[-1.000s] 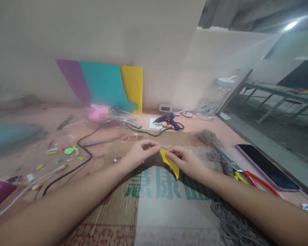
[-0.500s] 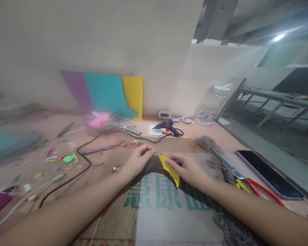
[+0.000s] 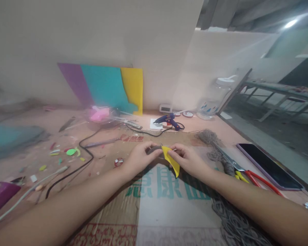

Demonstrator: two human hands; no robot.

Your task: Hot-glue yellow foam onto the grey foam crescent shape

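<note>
Over the cardboard (image 3: 118, 205), both hands hold a small curved piece. One part of it is a yellow strip (image 3: 173, 163) and the other a dark grey band (image 3: 154, 149), which may be wound yarn. My left hand (image 3: 137, 157) is closed on the grey end, thumb on top. My right hand (image 3: 191, 159) pinches the upper part of the yellow strip between thumb and fingers. The strip's lower tip hangs free. Grey yarn (image 3: 207, 136) lies beyond my right hand, and more loose yarn (image 3: 236, 218) lies under my right forearm.
At the back, a blue glue gun (image 3: 169, 119) rests by a white card. To the right are red-handled scissors (image 3: 236, 165), a phone (image 3: 267, 165) and a clear jug (image 3: 213, 99). Coloured scraps (image 3: 71, 152) and a black cord (image 3: 88, 157) lie left. Coloured sheets (image 3: 100, 83) lean on the wall.
My left hand has turned, its thumb now lying across the grey end, and less of the grey part shows. The whole view has shifted slightly.
</note>
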